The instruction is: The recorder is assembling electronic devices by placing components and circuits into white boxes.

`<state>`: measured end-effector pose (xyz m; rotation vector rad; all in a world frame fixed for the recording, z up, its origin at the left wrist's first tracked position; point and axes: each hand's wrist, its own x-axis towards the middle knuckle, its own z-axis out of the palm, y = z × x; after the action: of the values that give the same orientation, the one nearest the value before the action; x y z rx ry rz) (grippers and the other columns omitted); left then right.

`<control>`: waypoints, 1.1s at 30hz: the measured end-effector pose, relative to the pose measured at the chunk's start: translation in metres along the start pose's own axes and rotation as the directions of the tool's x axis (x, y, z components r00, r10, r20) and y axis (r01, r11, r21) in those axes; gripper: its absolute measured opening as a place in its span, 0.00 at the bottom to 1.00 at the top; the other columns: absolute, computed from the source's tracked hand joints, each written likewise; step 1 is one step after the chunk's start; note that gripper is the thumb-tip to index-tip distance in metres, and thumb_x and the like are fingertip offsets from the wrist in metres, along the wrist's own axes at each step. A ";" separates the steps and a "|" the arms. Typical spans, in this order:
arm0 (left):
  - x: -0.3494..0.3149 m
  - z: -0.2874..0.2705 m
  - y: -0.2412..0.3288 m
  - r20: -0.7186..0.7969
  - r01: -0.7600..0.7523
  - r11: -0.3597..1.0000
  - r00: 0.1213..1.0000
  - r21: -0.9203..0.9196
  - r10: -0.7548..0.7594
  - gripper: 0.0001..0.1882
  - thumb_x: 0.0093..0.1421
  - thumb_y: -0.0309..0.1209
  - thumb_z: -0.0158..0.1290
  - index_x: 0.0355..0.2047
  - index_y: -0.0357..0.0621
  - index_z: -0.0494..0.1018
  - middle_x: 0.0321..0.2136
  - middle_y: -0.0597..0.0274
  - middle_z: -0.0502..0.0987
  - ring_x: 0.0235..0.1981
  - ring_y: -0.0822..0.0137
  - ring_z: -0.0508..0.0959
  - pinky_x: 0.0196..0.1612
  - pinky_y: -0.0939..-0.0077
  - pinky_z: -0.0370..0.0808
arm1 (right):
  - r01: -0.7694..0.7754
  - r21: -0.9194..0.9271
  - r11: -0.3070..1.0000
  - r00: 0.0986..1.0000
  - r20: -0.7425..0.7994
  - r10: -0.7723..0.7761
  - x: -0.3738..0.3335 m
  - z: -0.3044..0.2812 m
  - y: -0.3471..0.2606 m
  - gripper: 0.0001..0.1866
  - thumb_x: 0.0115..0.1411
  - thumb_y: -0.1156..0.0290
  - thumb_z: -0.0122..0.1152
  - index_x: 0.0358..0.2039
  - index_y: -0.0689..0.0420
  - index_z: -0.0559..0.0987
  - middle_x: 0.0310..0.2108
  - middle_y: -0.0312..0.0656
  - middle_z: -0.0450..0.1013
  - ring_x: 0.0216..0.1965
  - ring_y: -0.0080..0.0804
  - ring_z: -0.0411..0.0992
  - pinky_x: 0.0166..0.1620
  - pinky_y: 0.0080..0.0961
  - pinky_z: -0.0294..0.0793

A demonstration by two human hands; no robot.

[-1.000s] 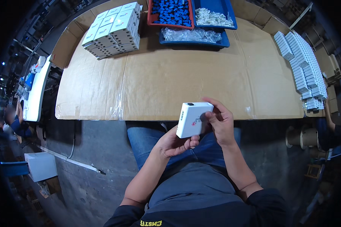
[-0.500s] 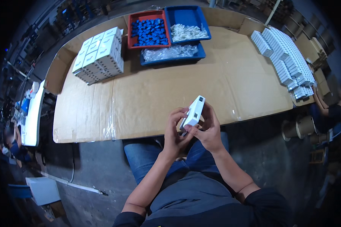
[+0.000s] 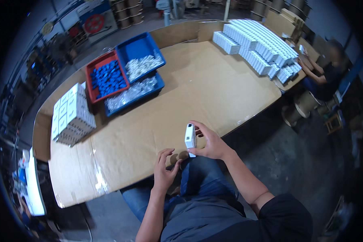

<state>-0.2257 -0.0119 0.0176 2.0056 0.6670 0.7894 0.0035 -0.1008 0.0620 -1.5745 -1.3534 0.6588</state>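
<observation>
Above the near edge of the table, my right hand (image 3: 213,146) grips a small white box-shaped case (image 3: 190,137) between thumb and fingers. The case stands on end, with small dark square openings in its narrow side. To its left, my left hand (image 3: 164,173) is apart from the case, fingers curved and spread, with nothing in it.
On the cardboard-covered table (image 3: 137,137) stand a block of stacked white cases (image 3: 74,115), a red tray (image 3: 88,84) of blue parts, a blue tray (image 3: 133,50) of white parts and a lower blue tray (image 3: 129,101) of clear bags. Rows of white cases (image 3: 266,44) fill the far right, near another person (image 3: 324,76).
My left hand has let go of the white case, which stays in my right hand and is now more upright. The view has turned to the right.
</observation>
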 end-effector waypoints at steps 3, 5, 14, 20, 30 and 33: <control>0.024 0.026 -0.005 0.018 -0.035 0.999 0.999 0.016 0.035 0.23 0.58 0.27 0.66 0.53 0.39 0.74 0.49 0.50 0.77 0.49 0.55 0.79 0.55 0.64 0.76 | -0.096 -0.042 0.994 0.986 -0.139 0.090 -0.005 -0.042 0.041 0.50 0.47 0.63 0.81 0.68 0.55 0.62 0.57 0.47 0.72 0.57 0.42 0.73 0.60 0.37 0.73; 0.044 0.045 -0.006 0.051 -0.120 0.988 0.992 0.099 0.115 0.22 0.59 0.28 0.66 0.52 0.39 0.75 0.49 0.50 0.77 0.50 0.53 0.79 0.55 0.63 0.75 | -0.137 -0.174 0.975 0.921 -0.386 0.061 -0.002 -0.073 0.067 0.49 0.46 0.65 0.81 0.67 0.54 0.63 0.56 0.46 0.72 0.58 0.41 0.72 0.59 0.39 0.74; 0.139 0.151 0.000 0.248 -0.311 0.913 0.937 0.265 0.247 0.26 0.60 0.42 0.63 0.56 0.47 0.74 0.55 0.53 0.73 0.59 0.50 0.70 0.63 0.53 0.65 | -0.144 -0.137 0.980 0.621 -0.783 -0.019 0.085 -0.262 0.194 0.51 0.45 0.65 0.85 0.65 0.61 0.62 0.59 0.48 0.66 0.58 0.38 0.71 0.55 0.37 0.79; 0.140 0.159 -0.002 0.364 -0.333 0.904 0.904 0.268 0.225 0.32 0.57 0.49 0.64 0.57 0.47 0.72 0.58 0.50 0.68 0.61 0.48 0.67 0.64 0.51 0.63 | -0.384 -0.391 0.837 0.467 -0.864 -0.189 0.169 -0.414 0.236 0.53 0.42 0.51 0.85 0.63 0.63 0.68 0.57 0.55 0.68 0.56 0.51 0.71 0.59 0.40 0.73; 0.155 0.162 0.004 0.426 -0.323 0.883 0.890 0.341 0.161 0.37 0.53 0.55 0.65 0.56 0.45 0.72 0.58 0.51 0.68 0.63 0.49 0.66 0.67 0.48 0.58 | -0.542 -0.505 0.672 0.596 -0.794 -0.115 0.248 -0.509 0.258 0.55 0.44 0.54 0.83 0.66 0.68 0.64 0.43 0.50 0.80 0.46 0.43 0.79 0.52 0.34 0.77; 0.158 0.165 0.005 0.439 -0.316 0.889 0.886 0.332 0.150 0.37 0.53 0.56 0.64 0.56 0.45 0.73 0.57 0.51 0.68 0.63 0.49 0.66 0.67 0.49 0.58 | -0.594 -0.498 0.632 0.615 -0.788 -0.043 0.255 -0.526 0.272 0.57 0.44 0.53 0.82 0.66 0.70 0.63 0.43 0.50 0.81 0.47 0.43 0.80 0.53 0.35 0.77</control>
<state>0.0003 0.0105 -0.0053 2.5636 0.3546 0.3633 0.6409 -0.0049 0.0871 -2.3955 -0.6736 -0.4794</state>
